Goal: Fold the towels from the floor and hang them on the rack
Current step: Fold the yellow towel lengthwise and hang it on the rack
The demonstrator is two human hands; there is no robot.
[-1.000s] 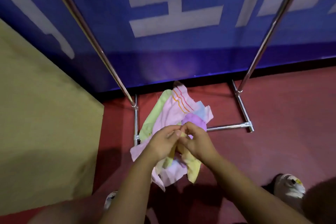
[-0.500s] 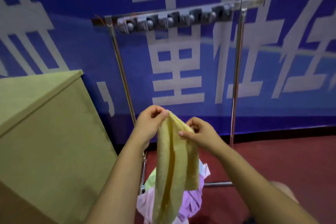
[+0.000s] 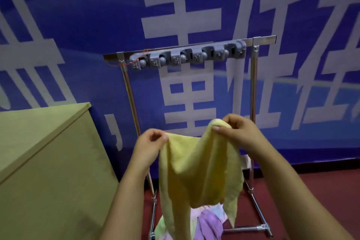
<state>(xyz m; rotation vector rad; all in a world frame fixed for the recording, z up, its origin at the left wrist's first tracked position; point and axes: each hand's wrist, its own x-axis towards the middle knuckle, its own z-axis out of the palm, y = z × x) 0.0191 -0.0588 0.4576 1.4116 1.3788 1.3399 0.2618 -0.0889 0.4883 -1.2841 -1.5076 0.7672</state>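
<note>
A yellow towel (image 3: 198, 173) hangs in the air in front of me, sagging between my hands. My left hand (image 3: 149, 146) pinches its upper left corner. My right hand (image 3: 236, 131) pinches the upper right edge a little higher. Behind the towel stands the metal rack (image 3: 253, 87), its top bar carrying a grey strip of clips (image 3: 187, 56) with nothing on them. On the floor at the rack's foot lies a heap of towels (image 3: 208, 222), purple, pink and pale green, partly hidden by the yellow one.
A tan cabinet (image 3: 48, 161) stands close on the left, against the rack's left post. A blue banner with large white characters (image 3: 194, 25) covers the wall behind. Dark red floor (image 3: 321, 191) lies to the right of the rack.
I lifted the yellow towel off the heap and stood up. My hands have since moved apart, spreading the towel from a narrow bunched strip into a wider sheet.
</note>
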